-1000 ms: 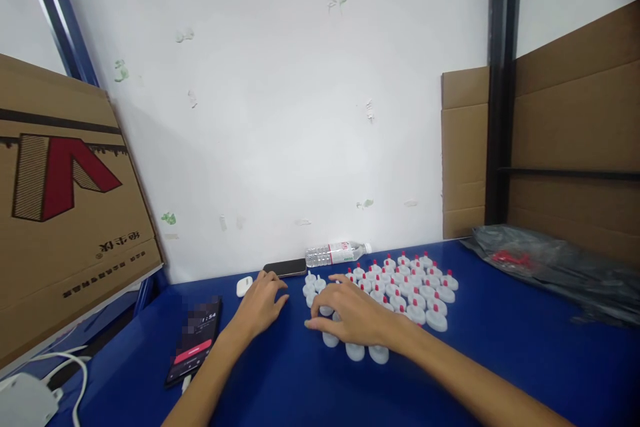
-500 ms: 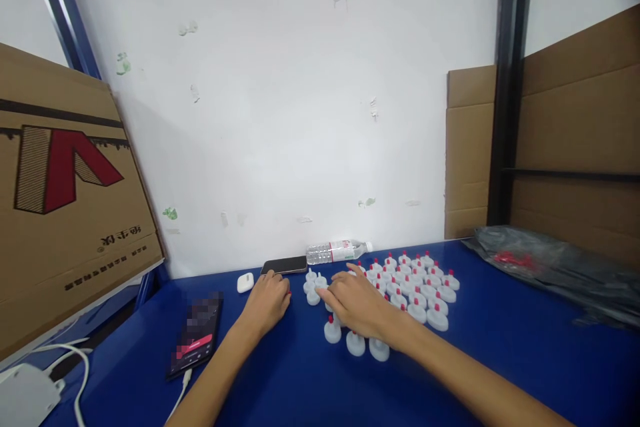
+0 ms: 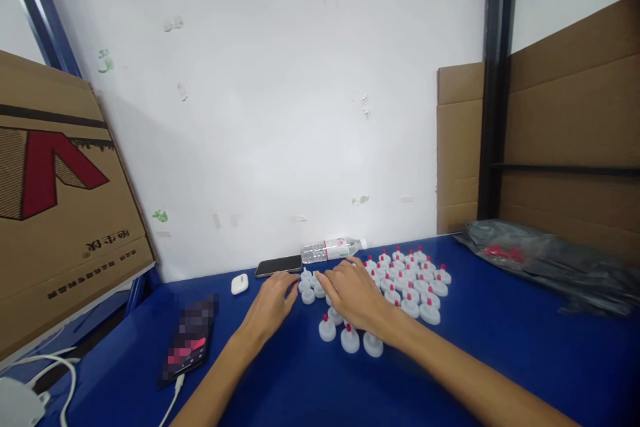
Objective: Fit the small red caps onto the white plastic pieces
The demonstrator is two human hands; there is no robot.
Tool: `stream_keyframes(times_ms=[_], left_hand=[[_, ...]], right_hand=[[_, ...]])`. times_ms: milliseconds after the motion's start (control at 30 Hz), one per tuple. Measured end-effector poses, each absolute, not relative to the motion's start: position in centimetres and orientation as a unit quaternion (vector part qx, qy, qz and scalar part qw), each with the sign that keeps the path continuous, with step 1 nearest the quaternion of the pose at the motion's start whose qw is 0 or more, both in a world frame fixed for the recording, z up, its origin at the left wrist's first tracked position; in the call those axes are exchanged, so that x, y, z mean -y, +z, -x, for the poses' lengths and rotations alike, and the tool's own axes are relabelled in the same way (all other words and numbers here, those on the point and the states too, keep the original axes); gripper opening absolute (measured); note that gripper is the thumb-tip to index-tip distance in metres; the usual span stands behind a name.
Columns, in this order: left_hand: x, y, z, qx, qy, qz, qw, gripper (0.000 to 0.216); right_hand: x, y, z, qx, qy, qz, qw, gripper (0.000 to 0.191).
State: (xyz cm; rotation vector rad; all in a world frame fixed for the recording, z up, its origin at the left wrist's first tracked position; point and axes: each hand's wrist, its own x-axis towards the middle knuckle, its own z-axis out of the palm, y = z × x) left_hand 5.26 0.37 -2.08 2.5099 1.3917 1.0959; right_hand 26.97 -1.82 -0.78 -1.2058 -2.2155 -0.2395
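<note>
My left hand [image 3: 274, 300] is bent beside a small group of white nozzle caps [image 3: 307, 295] without red tips. Its thumb and forefinger are drawn close together at the group's left side, and anything between them is too small to make out. My right hand [image 3: 353, 290] arches over the caps from the right with curled fingers, its thumb near the same bare caps. What those fingers grip, if anything, is hidden. Beyond and right of that hand stand several white caps with red tips [image 3: 410, 307]. More red-tipped caps [image 3: 350, 339] stand in front of its wrist.
A clear plastic bottle [image 3: 333, 250] lies by the wall next to a dark phone [image 3: 278, 266] and a white earbud case [image 3: 239, 284]. Another phone [image 3: 189, 340] with a cable is on the left. A grey plastic bag [image 3: 545, 270] lies right. Cardboard [image 3: 70, 213] stands left.
My left hand has moved right, up to the bare white caps. The red bit at its fingertips no longer shows. My right thumb has lifted slightly. The view has shifted a little.
</note>
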Motion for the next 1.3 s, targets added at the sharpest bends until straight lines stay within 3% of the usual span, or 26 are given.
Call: stream_keyframes(times_ms=[400,667,767,900,1000,1300], left_hand=[[0.0,-2.7,-6.2,-0.453,0.276,-0.848,0.008,0.027],[0.5,-2.0,-6.3,-0.481,0.248,-0.84,0.019,0.014],[0.6,-2.0,-6.6,-0.486,0.286,-0.821,0.086,0.013],[1.0,-1.7,-7.2,-0.457,0.419,-0.753,0.221,0.018],[1.4,-1.3,-7.7,-0.406,0.521,-0.688,0.3,0.024],[1.1,-0.6,-7.6,-0.398,0.531,-0.677,0.317,0.03]], right_hand=[[2.0,-0.4,-26.9,0.815,-0.106,0.471,0.319,0.055],[2.5,-0.4,-26.7,0.832,-0.072,0.453,0.313,0.059],[2.7,-0.5,-26.7,0.841,-0.055,0.445,0.303,0.059],[2.3,-1.2,-26.7,0.848,-0.047,0.422,0.318,0.044],[1.7,-1.6,-26.8,0.842,-0.059,0.422,0.331,0.057],[1.4,-0.8,-27.4,0.844,-0.09,0.402,0.342,0.036]])
